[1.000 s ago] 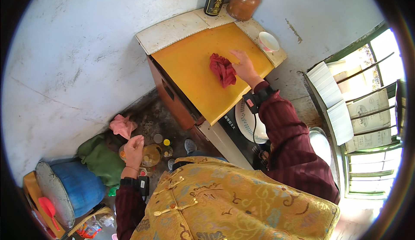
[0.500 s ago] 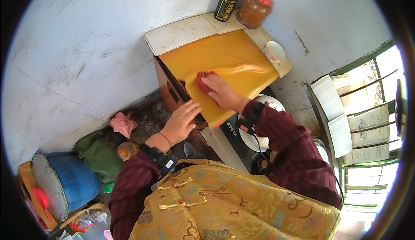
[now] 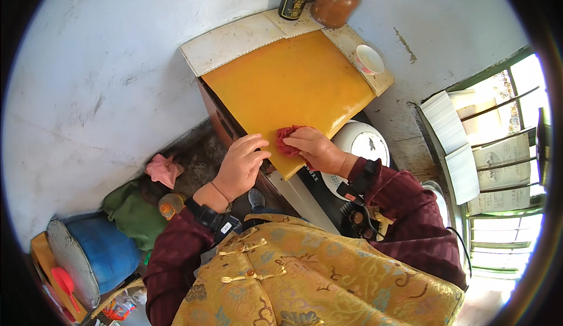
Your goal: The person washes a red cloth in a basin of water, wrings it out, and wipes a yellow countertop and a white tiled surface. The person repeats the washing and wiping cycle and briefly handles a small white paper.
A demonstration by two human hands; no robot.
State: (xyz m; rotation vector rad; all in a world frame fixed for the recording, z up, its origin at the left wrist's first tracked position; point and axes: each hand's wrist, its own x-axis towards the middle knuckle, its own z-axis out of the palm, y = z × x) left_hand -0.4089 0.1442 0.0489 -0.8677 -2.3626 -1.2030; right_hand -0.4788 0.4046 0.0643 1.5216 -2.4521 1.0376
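A crumpled red cloth (image 3: 288,140) is bunched under the fingers of my right hand (image 3: 319,151), which presses it near the front corner of a glossy orange-yellow sheet (image 3: 287,85). The sheet lies smooth over the top of a brown wooden cabinet (image 3: 216,113). At the sheet's left front edge is my left hand (image 3: 239,164), open, with fingers spread and slightly bent and nothing seen in them. Whether its fingertips touch the sheet I cannot tell.
White boards (image 3: 234,43) border the sheet, carrying a black bottle (image 3: 294,0), a red-lidded jar (image 3: 335,2) and a white bowl (image 3: 369,60). Beside the cabinet are a white round appliance (image 3: 360,144) and a stove. A blue barrel (image 3: 108,250) and pink cloth (image 3: 163,171) are at left.
My right hand has drawn the red cloth toward me and slightly right, to the front corner. The ripple in the sheet has flattened. My left hand has shifted slightly left, its fingers more spread.
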